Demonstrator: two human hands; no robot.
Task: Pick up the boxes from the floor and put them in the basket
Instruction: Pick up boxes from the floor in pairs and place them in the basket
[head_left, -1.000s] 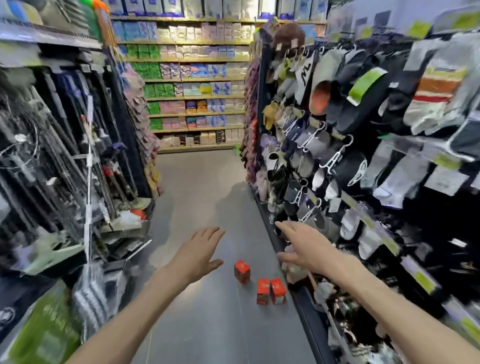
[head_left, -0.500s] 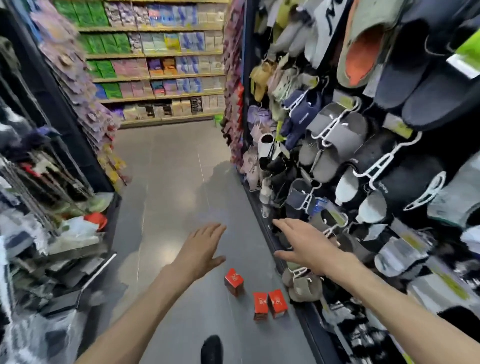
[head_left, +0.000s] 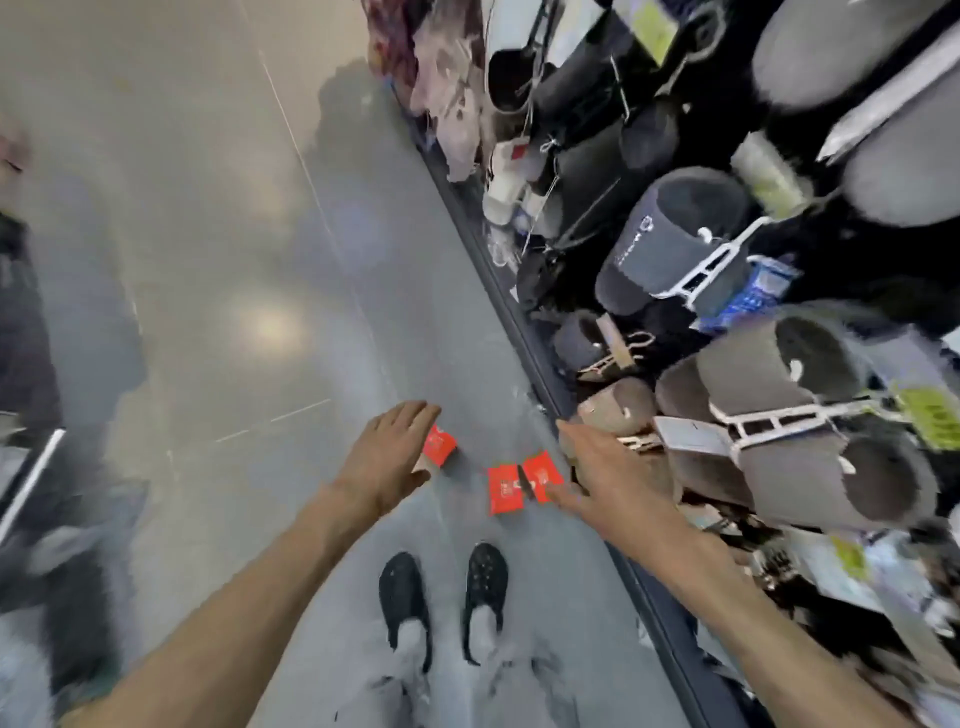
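Three small red boxes lie on the grey floor. One red box (head_left: 439, 446) sits partly behind the fingers of my left hand (head_left: 387, 460), which is spread flat above it and holds nothing. Two more red boxes lie side by side: the middle box (head_left: 505, 489) and the right box (head_left: 542, 475). My right hand (head_left: 605, 475) reaches out with straight fingers just right of that pair, thumb near the right box, holding nothing. No basket is in view.
A shelf rack of hanging slippers (head_left: 779, 374) and shoes runs along the right, its dark base edge (head_left: 519, 322) close to the boxes. My feet in black shoes (head_left: 447, 592) stand just behind the boxes. Open floor (head_left: 218, 270) stretches left and ahead.
The view has tilted sharply down toward the floor, bringing my feet into sight. Both hands have come down closer to the boxes, the left now overlapping the left one.
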